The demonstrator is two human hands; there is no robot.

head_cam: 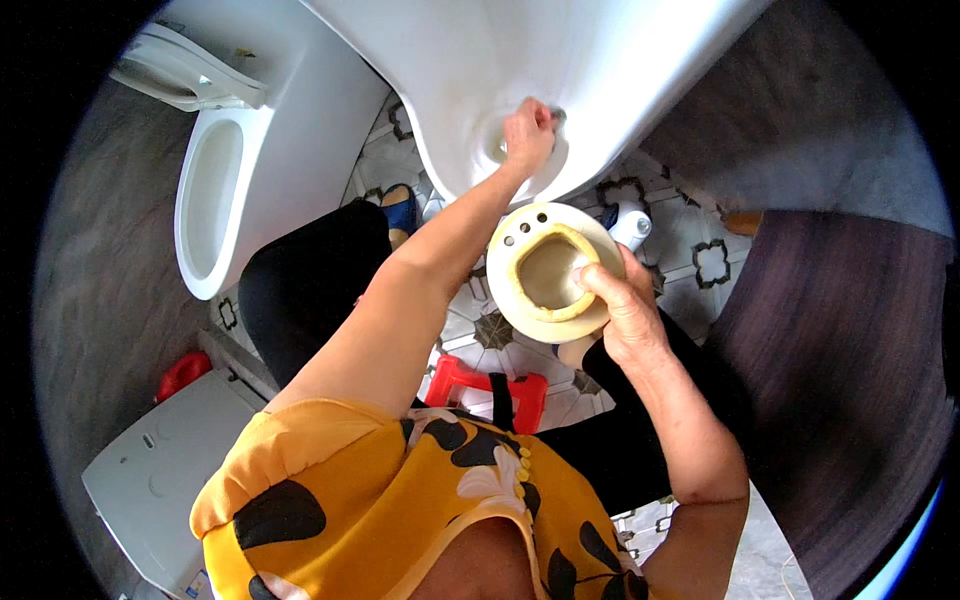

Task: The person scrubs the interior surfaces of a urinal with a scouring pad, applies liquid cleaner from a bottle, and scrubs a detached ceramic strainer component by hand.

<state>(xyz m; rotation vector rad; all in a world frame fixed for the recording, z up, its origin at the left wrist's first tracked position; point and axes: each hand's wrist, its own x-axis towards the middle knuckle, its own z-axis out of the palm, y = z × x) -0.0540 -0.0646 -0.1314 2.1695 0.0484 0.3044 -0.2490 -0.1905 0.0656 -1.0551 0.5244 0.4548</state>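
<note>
My left hand (529, 136) reaches into the bowl of a white ceramic urinal (480, 67), beside its round drain recess (491, 142). Its fingers are closed around a small dark grey pad (557, 117), mostly hidden and blurred. In front of the urinal's lip, my right hand (626, 307) grips a round cream-coloured drain cover (504, 289) by its right side. The thumb presses inside the raised, yellowed ring around its hollow middle. Several small round holes pierce the cover near its far edge.
A white toilet (191, 247) with its seat raised stands at the left. A white bottle (634, 227) is on the patterned tile floor (664, 247), right of the urinal. Between my legs is a red plastic stool (529, 405). A dark panel (832, 360) borders the right side.
</note>
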